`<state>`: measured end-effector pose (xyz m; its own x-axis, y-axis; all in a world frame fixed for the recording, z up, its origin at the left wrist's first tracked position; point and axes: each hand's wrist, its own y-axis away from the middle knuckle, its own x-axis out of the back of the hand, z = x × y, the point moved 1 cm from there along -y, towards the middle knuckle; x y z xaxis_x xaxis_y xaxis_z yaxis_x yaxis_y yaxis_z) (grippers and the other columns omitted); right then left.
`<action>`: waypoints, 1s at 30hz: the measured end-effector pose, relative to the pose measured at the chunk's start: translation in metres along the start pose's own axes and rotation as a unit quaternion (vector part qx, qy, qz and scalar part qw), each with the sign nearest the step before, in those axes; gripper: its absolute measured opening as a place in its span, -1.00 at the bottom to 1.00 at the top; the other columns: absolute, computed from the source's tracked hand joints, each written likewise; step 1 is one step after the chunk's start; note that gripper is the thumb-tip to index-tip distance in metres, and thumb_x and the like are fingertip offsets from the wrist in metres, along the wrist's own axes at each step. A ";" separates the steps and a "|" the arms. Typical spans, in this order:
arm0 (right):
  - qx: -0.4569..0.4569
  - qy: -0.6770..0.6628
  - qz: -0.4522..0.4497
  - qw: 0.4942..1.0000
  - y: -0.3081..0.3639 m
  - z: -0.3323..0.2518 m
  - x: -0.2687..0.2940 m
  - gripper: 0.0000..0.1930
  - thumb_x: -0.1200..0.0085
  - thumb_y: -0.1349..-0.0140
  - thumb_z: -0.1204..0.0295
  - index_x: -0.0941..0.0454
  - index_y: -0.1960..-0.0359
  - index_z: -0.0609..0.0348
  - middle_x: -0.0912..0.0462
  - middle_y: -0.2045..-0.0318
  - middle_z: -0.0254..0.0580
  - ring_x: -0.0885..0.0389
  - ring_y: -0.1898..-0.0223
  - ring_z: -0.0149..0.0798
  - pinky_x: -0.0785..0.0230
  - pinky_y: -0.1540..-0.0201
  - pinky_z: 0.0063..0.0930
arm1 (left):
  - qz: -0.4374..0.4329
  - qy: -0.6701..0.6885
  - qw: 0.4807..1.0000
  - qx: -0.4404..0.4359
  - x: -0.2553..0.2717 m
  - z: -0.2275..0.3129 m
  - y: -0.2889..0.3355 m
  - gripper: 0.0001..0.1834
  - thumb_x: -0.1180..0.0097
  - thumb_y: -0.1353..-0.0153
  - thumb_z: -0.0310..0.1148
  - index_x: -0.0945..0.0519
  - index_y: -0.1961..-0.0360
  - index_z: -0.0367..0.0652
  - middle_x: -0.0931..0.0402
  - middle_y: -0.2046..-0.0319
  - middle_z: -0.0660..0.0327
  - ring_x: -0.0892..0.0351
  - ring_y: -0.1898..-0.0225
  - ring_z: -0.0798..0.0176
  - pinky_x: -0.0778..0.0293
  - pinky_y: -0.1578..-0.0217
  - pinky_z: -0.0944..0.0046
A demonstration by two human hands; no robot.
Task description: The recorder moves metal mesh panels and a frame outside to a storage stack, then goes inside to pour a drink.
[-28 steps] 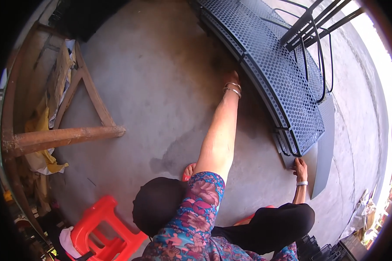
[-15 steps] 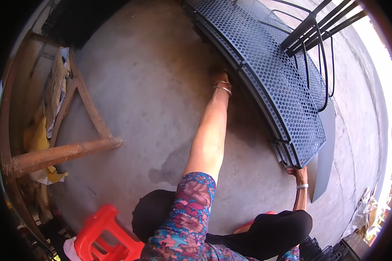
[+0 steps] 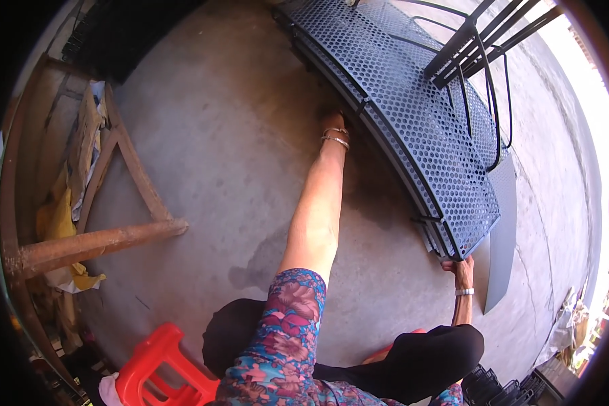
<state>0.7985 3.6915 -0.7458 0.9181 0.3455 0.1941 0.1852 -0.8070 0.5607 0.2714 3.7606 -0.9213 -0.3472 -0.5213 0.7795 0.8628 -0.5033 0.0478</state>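
Note:
A long black perforated metal rack (image 3: 406, 128), which looks like a stack of mesh shelves or panels, lies across the upper right. At its near corner my right hand (image 3: 461, 268) is closed, fingers curled in under the lower edge, a white watch or band on the wrist. My left arm, with bangles at the wrist, stretches forward to the rack's long left side. There my left hand (image 3: 333, 122) sits in dark shadow beside the edge, its fingers hidden. Black bent wire frames and dark bars (image 3: 463, 51) stand on top of the rack.
A flat grey panel (image 3: 501, 237) extends from under the rack's right side. To the left stands a rusty brown metal frame (image 3: 105, 245) with yellow sacking behind it. A red plastic stool (image 3: 162, 365) is at lower left. Black wire parts (image 3: 501, 389) lie at lower right.
The rack and both hands appear slightly farther left in view, along with a small shift of the whole scene. Each hand keeps its place at the rack.

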 end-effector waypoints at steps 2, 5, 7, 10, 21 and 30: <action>0.015 -0.018 0.008 1.000 0.002 0.006 0.003 -0.69 0.04 -0.17 0.27 -0.36 0.24 0.32 -0.55 0.61 -0.09 -0.55 0.68 -0.27 -0.48 0.59 -0.49 | 0.000 0.215 0.974 0.074 -0.012 -0.009 -0.002 -0.67 0.25 -0.24 -0.27 -0.49 0.20 -0.24 -0.49 0.26 0.08 -0.47 0.25 0.12 -0.39 0.21 0.19; 0.004 -0.023 0.009 1.000 -0.001 0.016 0.007 -0.64 0.16 -0.25 0.35 -0.26 0.00 0.33 -0.54 0.50 -0.15 -0.48 0.70 -0.41 -0.38 0.66 -0.64 | -0.007 0.235 0.969 0.073 -0.014 -0.012 -0.001 -0.66 0.28 -0.26 -0.27 -0.46 0.16 -0.28 -0.47 0.23 0.08 -0.44 0.23 0.13 -0.36 0.19 0.21; 0.006 -0.077 0.030 0.997 -0.005 0.022 0.008 -0.60 0.01 -0.18 0.17 -0.34 0.18 0.32 -0.55 0.48 -0.08 -0.54 0.66 -0.28 -0.47 0.61 -0.50 | -0.001 0.169 0.983 0.066 -0.010 -0.009 0.002 -0.66 0.27 -0.25 -0.28 -0.46 0.15 -0.28 -0.46 0.21 0.07 -0.44 0.21 0.13 -0.36 0.17 0.21; -0.007 -0.035 0.037 0.999 -0.012 0.023 0.006 -0.58 -0.01 -0.17 0.18 -0.34 0.16 0.34 -0.56 0.44 -0.04 -0.58 0.59 -0.24 -0.46 0.62 -0.53 | -0.008 0.068 0.996 0.055 -0.002 0.000 0.008 -0.67 0.24 -0.24 -0.29 -0.46 0.14 -0.28 -0.45 0.18 0.05 -0.43 0.17 0.12 -0.36 0.14 0.22; 0.055 -0.107 -0.008 0.993 -0.030 0.017 -0.016 -0.72 0.08 -0.21 0.34 -0.43 0.13 0.26 -0.59 0.36 -0.21 -0.58 0.45 -0.39 -0.47 0.42 -0.52 | -0.207 -0.137 0.969 -0.002 0.038 -0.052 -0.072 -0.70 0.19 -0.22 -0.31 -0.46 0.12 -0.22 -0.42 0.08 -0.03 -0.40 0.01 0.09 -0.34 0.02 0.24; 0.046 -0.087 0.009 0.995 -0.038 -0.005 -0.043 -0.73 0.10 -0.22 0.38 -0.41 0.12 0.29 -0.59 0.39 -0.13 -0.59 0.50 -0.30 -0.48 0.46 -0.42 | -0.118 -0.221 0.963 -0.104 0.016 -0.038 -0.049 -0.71 0.16 -0.17 -0.27 -0.52 0.22 -0.18 -0.49 0.22 0.01 -0.48 0.15 0.11 -0.42 0.17 0.21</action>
<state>0.7498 3.7099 -0.7718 0.9667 0.2496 0.0572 0.1924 -0.8554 0.4809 0.2100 3.7508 -0.9345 -0.2945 -0.0549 0.9541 0.6705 -0.7232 0.1654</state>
